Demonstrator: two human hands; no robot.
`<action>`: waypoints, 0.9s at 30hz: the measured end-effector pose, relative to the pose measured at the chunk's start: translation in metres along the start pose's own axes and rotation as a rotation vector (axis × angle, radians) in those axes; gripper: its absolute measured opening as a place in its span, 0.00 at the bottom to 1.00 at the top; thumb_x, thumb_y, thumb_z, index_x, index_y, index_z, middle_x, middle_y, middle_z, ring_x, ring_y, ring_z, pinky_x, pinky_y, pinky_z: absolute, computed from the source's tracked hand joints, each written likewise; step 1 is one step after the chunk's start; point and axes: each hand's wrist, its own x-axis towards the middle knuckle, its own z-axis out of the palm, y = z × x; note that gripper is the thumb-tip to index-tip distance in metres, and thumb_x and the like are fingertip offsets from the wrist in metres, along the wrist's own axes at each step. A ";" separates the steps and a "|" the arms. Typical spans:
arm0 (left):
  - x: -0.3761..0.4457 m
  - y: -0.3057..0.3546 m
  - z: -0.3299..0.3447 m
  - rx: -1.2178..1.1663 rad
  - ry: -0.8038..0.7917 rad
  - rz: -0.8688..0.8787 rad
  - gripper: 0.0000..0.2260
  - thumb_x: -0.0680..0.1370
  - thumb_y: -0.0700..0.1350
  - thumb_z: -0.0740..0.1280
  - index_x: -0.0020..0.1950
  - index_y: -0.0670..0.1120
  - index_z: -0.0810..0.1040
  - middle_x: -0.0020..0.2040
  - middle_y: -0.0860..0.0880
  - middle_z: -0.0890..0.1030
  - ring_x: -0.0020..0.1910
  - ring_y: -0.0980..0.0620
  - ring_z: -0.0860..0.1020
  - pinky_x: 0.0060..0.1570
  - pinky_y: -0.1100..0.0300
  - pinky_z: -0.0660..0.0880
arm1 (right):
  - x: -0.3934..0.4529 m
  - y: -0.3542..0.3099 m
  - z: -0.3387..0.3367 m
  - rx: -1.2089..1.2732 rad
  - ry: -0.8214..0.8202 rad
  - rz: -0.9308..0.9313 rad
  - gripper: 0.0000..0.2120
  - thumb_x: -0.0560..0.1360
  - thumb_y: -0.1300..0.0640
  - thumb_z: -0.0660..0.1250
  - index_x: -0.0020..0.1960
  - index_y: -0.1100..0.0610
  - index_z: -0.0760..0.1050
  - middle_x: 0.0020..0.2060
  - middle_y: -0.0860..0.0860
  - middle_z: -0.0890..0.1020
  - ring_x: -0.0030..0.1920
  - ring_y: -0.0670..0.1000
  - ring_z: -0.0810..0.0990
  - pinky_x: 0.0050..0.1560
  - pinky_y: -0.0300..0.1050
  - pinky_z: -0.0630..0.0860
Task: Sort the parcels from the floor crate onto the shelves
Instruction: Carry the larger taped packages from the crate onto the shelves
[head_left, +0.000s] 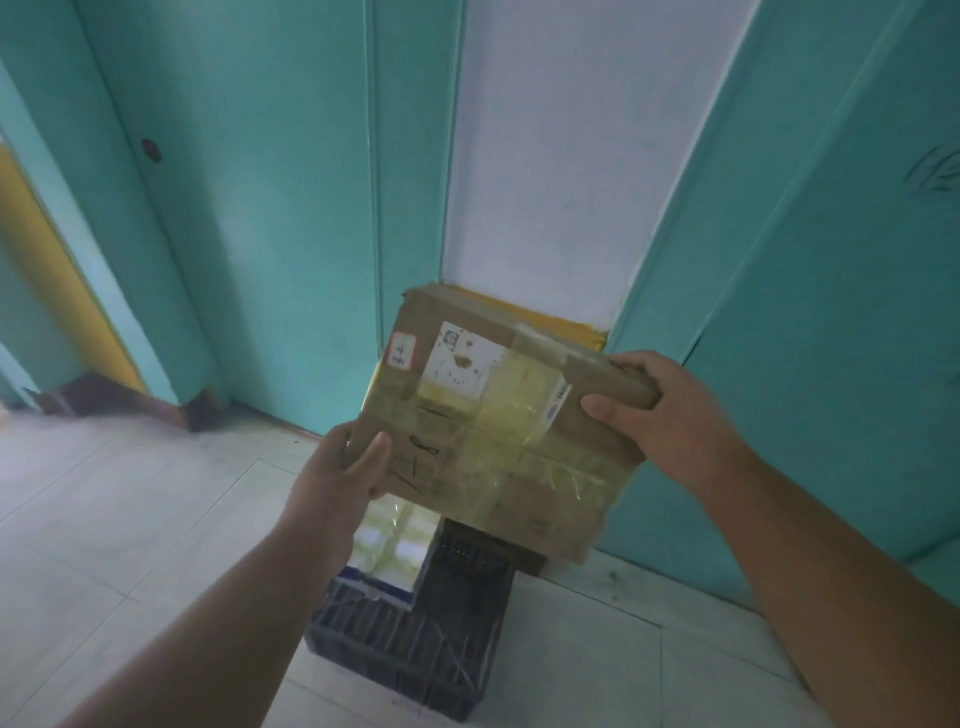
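A flat brown cardboard parcel (498, 426), wrapped in yellowish tape with a white label and a small red-edged sticker, is held in the air above the crate. My left hand (337, 483) grips its lower left corner, thumb on the top face. My right hand (670, 410) grips its upper right edge, thumb on the near side. Below on the floor stands the dark plastic crate (415, 644). Another taped parcel (389, 545) lies inside it, partly hidden by the held one.
Teal wall panels (270, 218) with a white strip (561, 156) between them rise straight ahead. A yellow band (571, 327) shows behind the parcel. Pale floor tiles (130, 519) spread left and right of the crate. A yellow-edged opening (47, 260) is at far left.
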 end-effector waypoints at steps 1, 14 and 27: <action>-0.001 0.002 0.000 -0.041 0.013 0.010 0.21 0.72 0.55 0.72 0.62 0.48 0.77 0.54 0.44 0.84 0.56 0.42 0.82 0.61 0.41 0.76 | 0.001 -0.001 0.000 -0.008 0.009 -0.002 0.25 0.65 0.39 0.78 0.60 0.42 0.77 0.50 0.42 0.82 0.44 0.42 0.82 0.35 0.35 0.74; 0.023 0.046 0.023 -0.014 -0.235 0.101 0.32 0.78 0.32 0.68 0.72 0.63 0.69 0.63 0.47 0.80 0.59 0.43 0.81 0.55 0.44 0.79 | -0.052 0.048 0.054 0.530 0.032 0.313 0.18 0.71 0.41 0.74 0.57 0.43 0.75 0.55 0.56 0.83 0.51 0.57 0.85 0.52 0.63 0.82; -0.036 0.013 0.165 0.202 -0.534 0.078 0.25 0.77 0.43 0.72 0.71 0.57 0.70 0.64 0.53 0.80 0.61 0.55 0.79 0.58 0.53 0.77 | -0.123 0.093 -0.071 0.268 0.275 0.453 0.23 0.70 0.34 0.70 0.52 0.50 0.70 0.48 0.50 0.80 0.48 0.51 0.80 0.53 0.58 0.80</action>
